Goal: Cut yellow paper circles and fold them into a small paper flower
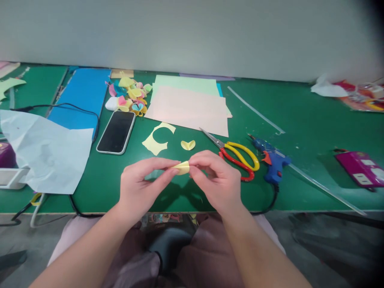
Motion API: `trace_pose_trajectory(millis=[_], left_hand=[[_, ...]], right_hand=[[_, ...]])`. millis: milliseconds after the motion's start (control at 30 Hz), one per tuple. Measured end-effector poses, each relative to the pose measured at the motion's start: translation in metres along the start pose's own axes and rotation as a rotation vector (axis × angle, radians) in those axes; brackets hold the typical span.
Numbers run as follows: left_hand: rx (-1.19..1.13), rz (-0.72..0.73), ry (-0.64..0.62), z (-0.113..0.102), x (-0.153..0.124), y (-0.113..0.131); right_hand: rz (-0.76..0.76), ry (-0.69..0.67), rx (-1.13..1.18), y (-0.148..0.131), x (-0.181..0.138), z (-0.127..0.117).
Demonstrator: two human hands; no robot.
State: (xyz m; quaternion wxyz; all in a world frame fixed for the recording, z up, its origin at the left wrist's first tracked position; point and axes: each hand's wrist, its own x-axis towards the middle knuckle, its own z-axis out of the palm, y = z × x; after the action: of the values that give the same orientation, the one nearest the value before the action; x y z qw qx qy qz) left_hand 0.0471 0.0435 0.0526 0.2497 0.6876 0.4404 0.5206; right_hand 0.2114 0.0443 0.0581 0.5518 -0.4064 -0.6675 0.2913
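Between my two hands, above the front of the green table, is a small pale yellow paper piece (182, 168) that looks folded or curved. My left hand (145, 182) pinches its left end with thumb and forefinger. At the right end, my right hand (216, 178) grips it the same way. Just beyond my fingers lies a folded yellow paper petal (188, 145). A yellow paper scrap (156, 140) with a round cut-out rests to its left. Scissors (234, 154) with one red and one yellow handle lie beyond my right hand.
A blue glue gun (274, 160) with a clear glue stick lies right of the scissors. Pink paper sheets (189, 108), a phone (116, 132) and paper flowers (132, 94) are farther back. White crumpled paper (54, 156) and cables lie left; a purple box (361, 168) sits right.
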Motion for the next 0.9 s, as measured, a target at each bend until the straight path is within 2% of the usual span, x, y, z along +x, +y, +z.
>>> trace_pose_trajectory(millis=[167, 667, 900], left_hand=[[0.006, -0.016, -0.010, 0.0008, -0.0011, -0.0020], [0.025, -0.068, -0.030, 0.0008, -0.0005, 0.0051], [0.029, -0.053, 0.022, 0.0007, -0.0002, 0.0043]], right_hand=[[-0.102, 0.009, -0.086, 0.0005, 0.0000, 0.0020], [-0.037, -0.051, -0.048, 0.0018, -0.0020, 0.0015], [-0.022, -0.038, 0.017, 0.0012, -0.0027, 0.0000]])
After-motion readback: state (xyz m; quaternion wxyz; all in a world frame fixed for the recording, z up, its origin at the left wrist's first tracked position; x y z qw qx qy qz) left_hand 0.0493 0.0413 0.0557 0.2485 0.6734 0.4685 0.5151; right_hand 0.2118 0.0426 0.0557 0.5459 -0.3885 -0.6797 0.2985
